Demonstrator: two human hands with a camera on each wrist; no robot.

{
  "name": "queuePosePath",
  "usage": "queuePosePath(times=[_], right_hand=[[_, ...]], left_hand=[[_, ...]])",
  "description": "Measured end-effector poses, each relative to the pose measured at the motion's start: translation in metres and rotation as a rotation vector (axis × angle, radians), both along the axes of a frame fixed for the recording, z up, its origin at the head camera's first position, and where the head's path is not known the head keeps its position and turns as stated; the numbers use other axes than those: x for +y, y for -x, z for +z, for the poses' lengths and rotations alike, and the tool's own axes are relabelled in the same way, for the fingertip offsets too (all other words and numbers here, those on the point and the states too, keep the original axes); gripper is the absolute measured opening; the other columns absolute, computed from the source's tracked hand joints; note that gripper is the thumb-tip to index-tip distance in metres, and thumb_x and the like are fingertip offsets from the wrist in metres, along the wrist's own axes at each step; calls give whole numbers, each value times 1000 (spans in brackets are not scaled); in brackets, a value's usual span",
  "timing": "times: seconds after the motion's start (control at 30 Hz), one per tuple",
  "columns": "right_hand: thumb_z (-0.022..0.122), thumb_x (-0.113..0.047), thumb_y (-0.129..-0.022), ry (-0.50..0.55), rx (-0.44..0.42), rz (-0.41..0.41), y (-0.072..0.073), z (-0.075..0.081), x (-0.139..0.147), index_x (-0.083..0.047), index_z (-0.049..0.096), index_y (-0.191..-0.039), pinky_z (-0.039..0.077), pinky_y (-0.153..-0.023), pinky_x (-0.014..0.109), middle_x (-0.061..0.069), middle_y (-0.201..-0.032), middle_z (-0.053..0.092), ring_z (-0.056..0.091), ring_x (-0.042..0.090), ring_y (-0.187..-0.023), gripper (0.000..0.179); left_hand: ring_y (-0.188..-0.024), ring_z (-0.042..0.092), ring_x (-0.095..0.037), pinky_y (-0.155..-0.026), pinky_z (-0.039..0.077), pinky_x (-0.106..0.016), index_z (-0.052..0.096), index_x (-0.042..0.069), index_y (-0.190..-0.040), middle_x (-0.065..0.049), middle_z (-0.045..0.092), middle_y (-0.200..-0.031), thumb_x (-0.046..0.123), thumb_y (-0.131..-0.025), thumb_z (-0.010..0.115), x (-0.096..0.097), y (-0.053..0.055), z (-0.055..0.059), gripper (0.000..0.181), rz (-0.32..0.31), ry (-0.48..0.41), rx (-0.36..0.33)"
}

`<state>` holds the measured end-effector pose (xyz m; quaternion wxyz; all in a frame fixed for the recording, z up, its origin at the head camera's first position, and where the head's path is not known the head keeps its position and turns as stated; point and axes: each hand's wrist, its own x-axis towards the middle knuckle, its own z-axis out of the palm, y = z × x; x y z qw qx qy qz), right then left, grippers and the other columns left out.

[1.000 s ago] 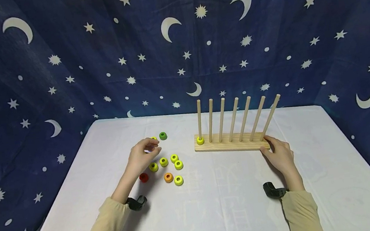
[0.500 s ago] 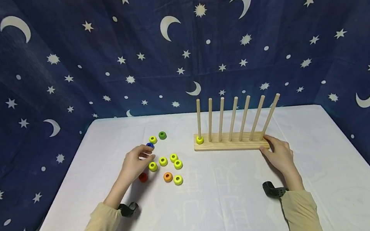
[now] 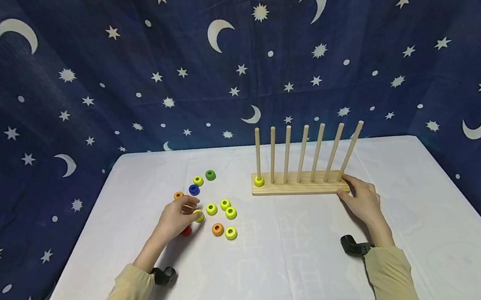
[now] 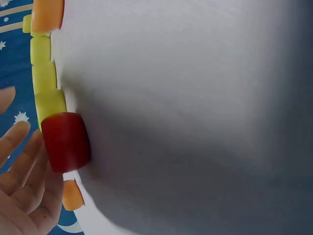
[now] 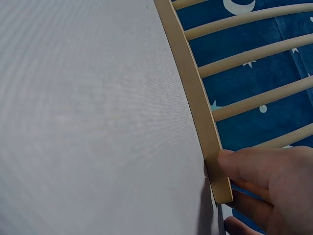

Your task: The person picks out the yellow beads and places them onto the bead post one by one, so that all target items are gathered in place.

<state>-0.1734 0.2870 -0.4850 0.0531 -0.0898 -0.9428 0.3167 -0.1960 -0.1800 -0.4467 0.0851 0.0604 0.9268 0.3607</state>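
My left hand (image 3: 175,221) hovers over a scatter of small rings, fingers loosely bent and thumb apart. Its fingertips overlap a yellow ring (image 3: 200,216), and a red ring (image 3: 186,230) lies partly under the hand. In the left wrist view that red ring (image 4: 66,142) shows large beside the fingers, which hold nothing. My right hand (image 3: 362,198) grips the right end of a wooden peg rack (image 3: 296,189), thumb on the front edge and fingers behind, as the right wrist view confirms. One yellow ring (image 3: 259,181) sits at the foot of the leftmost peg.
Behind the left hand lie a blue ring (image 3: 193,190), an orange ring (image 3: 178,195) and a green ring (image 3: 210,175). Several yellow rings and another orange ring (image 3: 217,229) lie to its right. A dark starry cloth (image 3: 194,75) hangs behind the white-covered table (image 3: 283,266).
My left hand has moved left and nearer to me, uncovering the blue ring, a yellow one and the back orange one. The right hand and the peg rack have stayed in place.
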Motion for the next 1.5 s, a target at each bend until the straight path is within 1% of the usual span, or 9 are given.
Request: queuePosePath(times=[0.1, 0.3, 0.5, 0.7, 0.97, 1.07, 1.1, 1.3, 1.5], right_hand=[[55, -23, -95, 4, 2, 3, 0, 0, 0, -1, 41, -142, 21, -100, 64, 28, -147, 38, 27, 49, -133, 54], [55, -23, -95, 8, 0, -7, 1, -1, 0, -2, 41, -143, 20, -102, 64, 27, -148, 38, 27, 48, -134, 54], [55, -22, -94, 4, -7, -17, 0, 0, -1, -2, 41, -143, 20, -102, 64, 27, -147, 38, 27, 47, -134, 55], [55, -23, -95, 5, -11, -22, -2, 1, -2, -3, 40, -144, 20, -102, 64, 27, -148, 38, 27, 47, -134, 55], [54, -29, -93, 20, 26, -26, -4, 0, -3, -4, 44, -141, 21, -100, 63, 28, -145, 41, 29, 47, -131, 55], [54, -27, -93, 18, 26, -24, -5, 0, -3, -3, 43, -141, 21, -101, 63, 27, -146, 41, 29, 47, -132, 55], [55, -25, -93, 26, 14, -20, -4, 0, -3, -3, 42, -142, 19, -103, 64, 27, -147, 39, 27, 48, -134, 55], [56, -23, -94, 13, -7, -27, -5, 2, -5, -3, 42, -143, 21, -102, 63, 26, -148, 39, 28, 47, -134, 55], [56, -22, -94, 7, -8, -34, -4, -1, -4, -3, 42, -143, 20, -103, 63, 26, -148, 39, 27, 46, -135, 54]], left_hand=[[-101, 65, -29, -89, 52, -45, 63, 3, -117, -14, 68, -112, 17, -84, 72, -2, 0, -3, 38, -21, 10, -15], [-94, 64, -23, -86, 51, -42, 64, 3, -115, -12, 68, -106, 17, -82, 74, -5, 0, -9, 37, -58, 23, 2], [-90, 56, -21, -79, 47, -33, 65, 5, -115, -10, 65, -104, 14, -80, 75, -5, 0, -9, 37, -85, 52, -18], [-89, 54, -22, -76, 45, -31, 65, 3, -112, -10, 61, -103, 8, -78, 75, -7, 0, -11, 36, -122, 56, 1], [-86, 51, -21, -73, 41, -29, 66, 3, -109, -11, 58, -101, 6, -79, 74, -8, 0, -15, 32, -126, 48, 35], [-86, 50, -21, -73, 40, -30, 67, 3, -108, -11, 58, -100, 7, -79, 74, -8, 0, -15, 31, -123, 49, 43], [-86, 50, -21, -73, 40, -30, 67, 3, -108, -11, 58, -100, 7, -79, 74, -8, -1, -15, 30, -122, 50, 44], [-84, 49, -20, -72, 39, -29, 67, 5, -105, -10, 57, -99, 8, -79, 74, -8, 0, -17, 27, -114, 53, 39], [-84, 50, -20, -71, 40, -29, 67, 5, -103, -9, 57, -97, 10, -80, 74, -9, 0, -18, 25, -103, 52, 35]])
